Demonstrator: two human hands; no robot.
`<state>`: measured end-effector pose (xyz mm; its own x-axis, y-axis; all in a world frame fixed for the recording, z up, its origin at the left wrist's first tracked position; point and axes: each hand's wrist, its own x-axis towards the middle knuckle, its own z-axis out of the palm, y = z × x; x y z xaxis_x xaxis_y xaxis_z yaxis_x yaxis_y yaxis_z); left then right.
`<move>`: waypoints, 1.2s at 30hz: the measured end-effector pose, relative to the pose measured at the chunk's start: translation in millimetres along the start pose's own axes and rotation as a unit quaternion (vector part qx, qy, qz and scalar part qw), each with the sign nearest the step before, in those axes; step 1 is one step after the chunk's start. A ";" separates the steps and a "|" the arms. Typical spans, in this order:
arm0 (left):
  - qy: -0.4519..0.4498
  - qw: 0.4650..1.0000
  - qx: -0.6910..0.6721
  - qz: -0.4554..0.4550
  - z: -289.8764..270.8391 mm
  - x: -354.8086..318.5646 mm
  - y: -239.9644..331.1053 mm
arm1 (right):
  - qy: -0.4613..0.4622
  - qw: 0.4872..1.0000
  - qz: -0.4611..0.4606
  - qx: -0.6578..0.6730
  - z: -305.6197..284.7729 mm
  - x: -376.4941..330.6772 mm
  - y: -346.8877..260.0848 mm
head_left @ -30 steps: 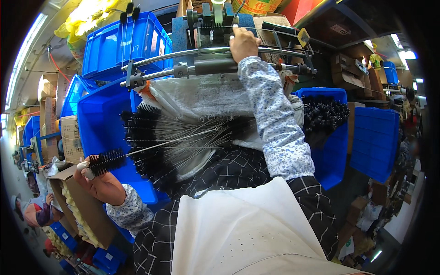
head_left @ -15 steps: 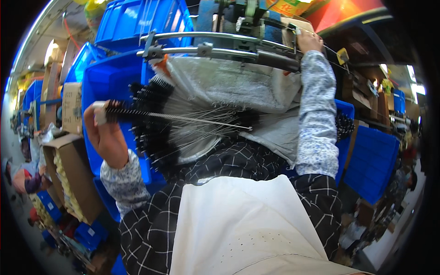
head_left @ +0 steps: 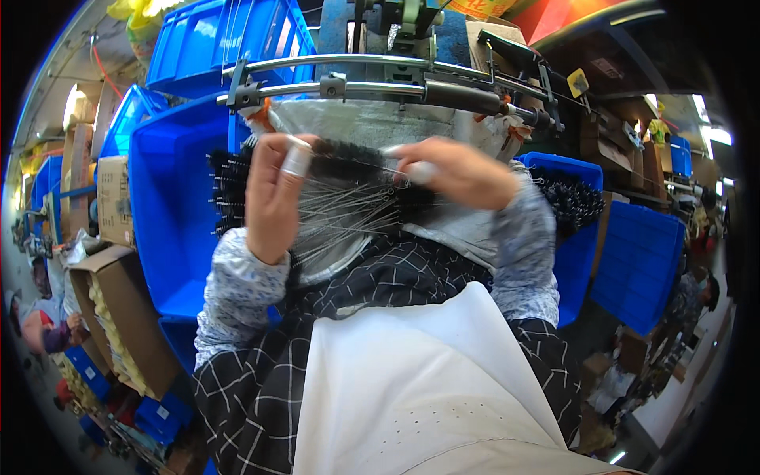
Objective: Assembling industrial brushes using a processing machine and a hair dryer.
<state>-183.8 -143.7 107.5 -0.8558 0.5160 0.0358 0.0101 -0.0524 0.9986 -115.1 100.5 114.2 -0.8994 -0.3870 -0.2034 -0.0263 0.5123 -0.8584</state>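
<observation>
A black twisted-wire brush (head_left: 348,156) is held level above my lap, below the machine's rods. My left hand (head_left: 273,194) is closed round its bristled end, a white wrap on one finger. My right hand (head_left: 467,172), smeared by motion, pinches near the other end; its fingers also carry white wraps. Beneath both hands lies a pile of similar brushes, their bare wire stems (head_left: 340,212) fanned to the right and black bristles (head_left: 228,186) to the left. The pile rests on a silvery-grey sheet (head_left: 356,119) across my lap.
A machine with metal rods (head_left: 372,91) spans the far side. Blue bins (head_left: 162,237) stand at the left, and another blue bin (head_left: 582,170) with black brushes is at the right. An open carton (head_left: 119,317) sits at the lower left. People work farther off.
My right hand has come down from the machine to the brush. My left hand has moved right, bringing the brush over the middle of the pile.
</observation>
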 end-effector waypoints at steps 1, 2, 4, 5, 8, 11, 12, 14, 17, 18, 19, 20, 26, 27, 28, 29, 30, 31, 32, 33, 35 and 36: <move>-0.009 0.999 0.051 0.014 6.1 -3.7 0.4 | -0.014 0.994 0.022 0.103 17.2 12.6 -19.4; -0.017 0.998 0.052 0.018 7.4 -7.4 1.7 | 0.020 0.995 0.008 0.093 32.5 18.7 -24.8; -0.021 0.999 -0.039 -0.004 5.4 -17.0 2.3 | 0.042 0.995 0.022 0.086 36.7 23.5 -14.2; -0.020 0.997 0.071 0.020 -13.9 -21.3 -3.5 | 0.127 0.990 0.041 0.039 27.3 25.6 -0.8; 0.107 0.927 0.357 -0.041 -59.7 -48.7 -8.7 | 0.411 0.839 0.147 -0.324 -31.3 33.8 65.1; 0.081 0.864 0.492 -0.066 -89.3 -72.8 -20.9 | 0.440 0.770 0.229 -0.401 -70.0 38.5 124.1; 0.070 0.866 0.488 -0.086 -91.3 -75.9 -24.4 | 0.441 0.770 0.227 -0.401 -74.7 43.2 126.4; 0.061 0.867 0.477 -0.134 -95.4 -81.0 -32.1 | 0.441 0.772 0.224 -0.399 -76.8 53.9 122.8; 0.120 0.889 0.422 -0.129 -89.9 -77.7 -37.4 | 0.439 0.762 0.240 -0.411 -79.7 61.2 122.9; 0.155 0.900 0.393 -0.111 -88.1 -75.6 -39.6 | 0.438 0.765 0.230 -0.413 -80.9 62.1 124.1; 0.153 0.900 0.392 -0.110 -88.4 -73.5 -38.6 | 0.437 0.767 0.220 -0.414 -81.5 62.0 125.3; 0.136 0.894 0.404 -0.139 -89.3 -71.3 -36.1 | 0.438 0.767 0.222 -0.414 -81.2 61.4 126.3; 0.103 0.885 0.418 -0.174 -84.0 -65.8 -34.2 | 0.441 0.763 0.199 -0.429 -81.1 59.8 130.4; 0.130 0.890 0.402 -0.172 -82.5 -65.3 -34.3 | 0.438 0.767 0.199 -0.424 -81.4 59.8 129.9; 0.131 0.890 0.402 -0.172 -82.6 -64.8 -35.6 | 0.435 0.772 0.198 -0.419 -82.0 59.9 129.3; 0.148 0.880 0.418 -0.168 -83.8 -64.1 -37.7 | 0.435 0.772 0.197 -0.419 -82.9 60.6 129.0; 0.165 0.870 0.434 -0.164 -85.5 -63.5 -38.7 | 0.424 0.778 0.207 -0.416 -84.3 62.2 128.9; 0.164 0.871 0.433 -0.163 -88.0 -61.9 -39.3 | 0.413 0.781 0.220 -0.413 -86.3 62.0 129.7; 0.127 0.872 0.437 -0.182 -91.5 -60.4 -39.7 | 0.413 0.780 0.221 -0.414 -88.0 64.3 131.9; 0.091 0.871 0.440 -0.200 -93.2 -59.7 -39.8 | 0.404 0.778 0.216 -0.430 -89.7 68.9 136.2; 0.080 0.882 0.425 -0.187 -92.3 -58.2 -42.2 | 0.396 0.773 0.216 -0.447 -94.8 71.9 151.4; 0.072 0.892 0.411 -0.175 -91.3 -57.4 -43.1 | 0.394 0.763 0.205 -0.469 -97.7 71.3 160.6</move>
<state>-182.4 -249.1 58.8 -0.9378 0.2590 -0.2311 0.0532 0.7651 0.6417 -226.1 230.1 7.9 -0.8892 0.3456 0.2998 0.3599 0.9329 -0.0077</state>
